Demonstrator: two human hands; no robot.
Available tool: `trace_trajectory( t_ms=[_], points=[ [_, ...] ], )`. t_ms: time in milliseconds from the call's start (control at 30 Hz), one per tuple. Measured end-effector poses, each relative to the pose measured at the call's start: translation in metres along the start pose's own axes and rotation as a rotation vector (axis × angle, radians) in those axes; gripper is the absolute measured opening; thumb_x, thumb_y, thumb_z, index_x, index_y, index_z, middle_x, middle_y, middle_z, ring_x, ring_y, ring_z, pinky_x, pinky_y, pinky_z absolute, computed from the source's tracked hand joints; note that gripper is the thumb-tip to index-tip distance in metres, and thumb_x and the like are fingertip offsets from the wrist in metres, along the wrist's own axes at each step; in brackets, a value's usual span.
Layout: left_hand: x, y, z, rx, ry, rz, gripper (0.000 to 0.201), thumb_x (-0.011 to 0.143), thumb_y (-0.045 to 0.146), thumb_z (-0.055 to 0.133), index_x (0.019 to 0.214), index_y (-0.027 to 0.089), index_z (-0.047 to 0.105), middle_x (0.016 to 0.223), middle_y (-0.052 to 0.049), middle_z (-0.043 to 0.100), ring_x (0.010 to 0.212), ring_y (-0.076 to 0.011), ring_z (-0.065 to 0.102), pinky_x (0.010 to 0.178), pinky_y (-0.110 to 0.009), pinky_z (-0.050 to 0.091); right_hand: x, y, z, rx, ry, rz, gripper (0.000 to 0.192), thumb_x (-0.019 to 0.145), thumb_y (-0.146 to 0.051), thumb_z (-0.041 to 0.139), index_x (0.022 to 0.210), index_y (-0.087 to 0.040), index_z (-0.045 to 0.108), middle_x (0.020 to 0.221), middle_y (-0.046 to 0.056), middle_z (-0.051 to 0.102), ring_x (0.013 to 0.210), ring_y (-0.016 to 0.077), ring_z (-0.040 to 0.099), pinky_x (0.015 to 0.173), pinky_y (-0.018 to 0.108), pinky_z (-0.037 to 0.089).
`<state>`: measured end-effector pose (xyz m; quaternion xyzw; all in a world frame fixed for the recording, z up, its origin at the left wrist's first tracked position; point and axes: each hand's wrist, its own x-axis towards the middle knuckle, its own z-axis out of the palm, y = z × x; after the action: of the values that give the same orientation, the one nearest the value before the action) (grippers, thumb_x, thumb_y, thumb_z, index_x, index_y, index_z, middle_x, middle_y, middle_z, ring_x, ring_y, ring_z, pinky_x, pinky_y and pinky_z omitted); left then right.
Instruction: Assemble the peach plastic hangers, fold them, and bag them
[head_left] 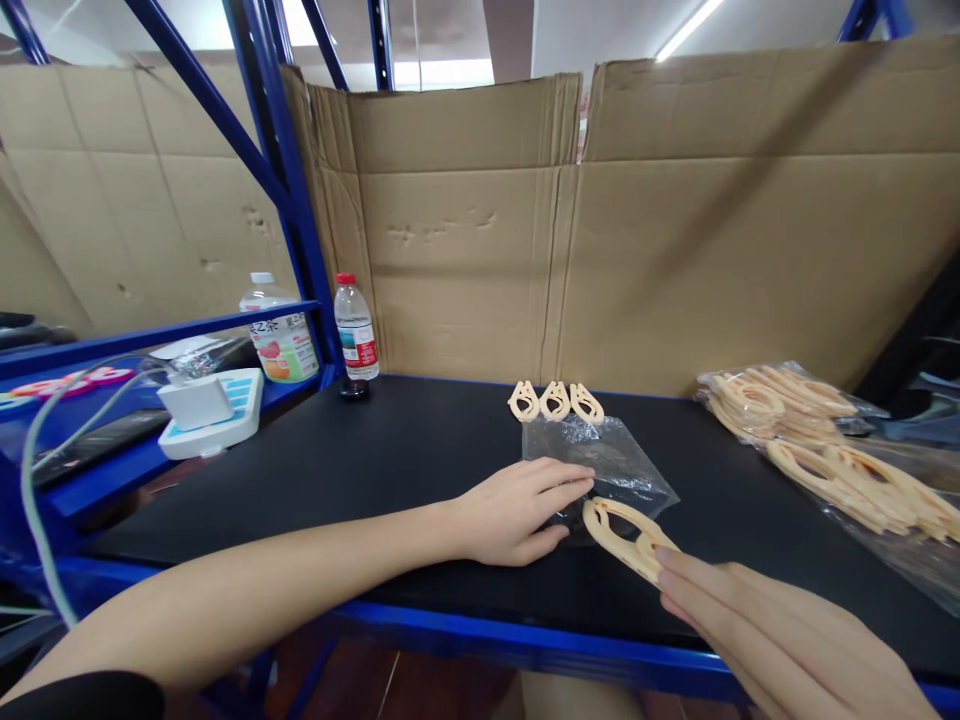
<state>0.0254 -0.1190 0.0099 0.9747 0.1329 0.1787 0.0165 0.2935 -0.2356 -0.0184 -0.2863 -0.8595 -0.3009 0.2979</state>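
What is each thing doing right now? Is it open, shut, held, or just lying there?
Left hand: flat, pressing on the clear bag.
Right hand: grip shut on the beige clip.
Beige clip: held, tip at the bag's mouth.
Clear bag: lying flat, crinkled.
Three clips: lying in a row.
Water bottle: upright, capped.
Bagged clips: piled.

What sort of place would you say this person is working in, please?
Probably a packing bench in a small workshop: cardboard screens behind a black worktop, beige clips and clear bags.

Both hands (517, 510) (780, 630) forward, fingers extended
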Motion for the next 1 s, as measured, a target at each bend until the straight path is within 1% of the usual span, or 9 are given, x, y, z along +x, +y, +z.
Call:
trace_trajectory(
  t_ms=[133,233,300,400,567,700,800,900,1000],
  points=[
    [0.001,0.001,0.0,-0.004,0.014,0.003,0.052,0.086,0.021,0.047,0.136,0.013,0.035,0.142,-0.015,0.041,0.123,-0.0265,0.044,0.102,-0.041,0.039,0.035,-0.001,0.0,0.001,0.031,-0.062,0.045,0.09,-0.009,0.033,0.127,-0.018,0.056,0.112,0.008,0.069,0.094,0.0201,0.068,0.077,0.03,0.058],
    [0.001,0.001,0.0,-0.013,0.021,0.004,0.051,0.086,0.021,0.048,0.135,0.014,0.035,0.141,-0.015,0.042,0.122,-0.0268,0.045,0.101,-0.042,0.039,0.055,-0.002,0.006,-0.066,0.052,-0.125,0.038,0.088,-0.004,0.035,0.108,-0.013,0.066,0.101,0.014,0.072,0.087,0.0223,0.069,0.07,0.031,0.058],
    [0.001,0.002,0.0,-0.009,0.022,0.002,0.051,0.086,0.021,0.048,0.135,0.013,0.036,0.141,-0.015,0.043,0.122,-0.027,0.044,0.102,-0.042,0.038,0.062,-0.001,0.012,-0.143,0.044,-0.152,0.034,0.087,-0.003,0.037,0.096,-0.01,0.07,0.095,0.015,0.073,0.081,0.0221,0.069,0.066,0.031,0.058],
    [0.001,0.002,0.0,-0.005,0.023,0.001,0.053,0.086,0.022,0.048,0.137,0.015,0.034,0.142,-0.015,0.042,0.124,-0.0268,0.043,0.103,-0.042,0.037,0.065,0.004,0.024,-0.231,0.037,-0.142,0.032,0.087,-0.001,0.039,0.088,-0.01,0.07,0.09,0.015,0.073,0.074,0.0203,0.068,0.064,0.03,0.057],
    [0.001,0.002,0.0,-0.001,0.026,-0.003,0.055,0.087,0.023,0.047,0.139,0.016,0.032,0.142,-0.015,0.042,0.125,-0.0269,0.043,0.104,-0.042,0.036,0.063,0.012,0.038,-0.281,0.004,-0.096,0.033,0.085,0.001,0.038,0.092,-0.008,0.069,0.086,0.014,0.07,0.071,0.0193,0.066,0.06,0.029,0.054],
    [0.001,0.001,0.001,0.007,0.02,-0.004,0.052,0.087,0.023,0.048,0.137,0.015,0.034,0.143,-0.014,0.042,0.124,-0.0271,0.043,0.103,-0.042,0.036,0.063,0.009,0.043,-0.402,-0.12,-0.043,0.038,0.077,0.007,0.037,0.092,-0.007,0.068,0.083,0.013,0.068,0.064,0.0186,0.062,0.053,0.028,0.051],
    [0.001,0.001,0.002,0.003,0.02,-0.007,0.051,0.088,0.023,0.047,0.136,0.014,0.036,0.144,-0.014,0.041,0.124,-0.0275,0.043,0.104,-0.043,0.036,0.066,0.005,0.046,-0.447,-0.232,0.023,0.036,0.072,0.01,0.039,0.083,-0.009,0.068,0.075,0.011,0.064,0.06,0.0184,0.058,0.05,0.029,0.047],
    [0.001,0.0,0.002,-0.016,0.028,-0.02,0.051,0.087,0.022,0.048,0.137,0.017,0.036,0.144,-0.013,0.041,0.126,-0.0274,0.042,0.104,-0.044,0.036,0.071,0.004,0.05,-0.398,-0.25,0.057,0.028,0.076,0.006,0.045,0.072,-0.014,0.064,0.065,0.009,0.058,0.063,0.0199,0.056,0.054,0.03,0.045],
    [0.002,0.0,0.002,-0.038,0.024,-0.027,0.051,0.087,0.021,0.049,0.137,0.017,0.037,0.143,-0.013,0.042,0.127,-0.0268,0.042,0.105,-0.043,0.036,0.076,0.007,0.054,-0.401,-0.245,0.053,0.024,0.078,0.003,0.048,0.07,-0.015,0.062,0.069,0.009,0.058,0.072,0.022,0.055,0.058,0.031,0.043]
  ],
)
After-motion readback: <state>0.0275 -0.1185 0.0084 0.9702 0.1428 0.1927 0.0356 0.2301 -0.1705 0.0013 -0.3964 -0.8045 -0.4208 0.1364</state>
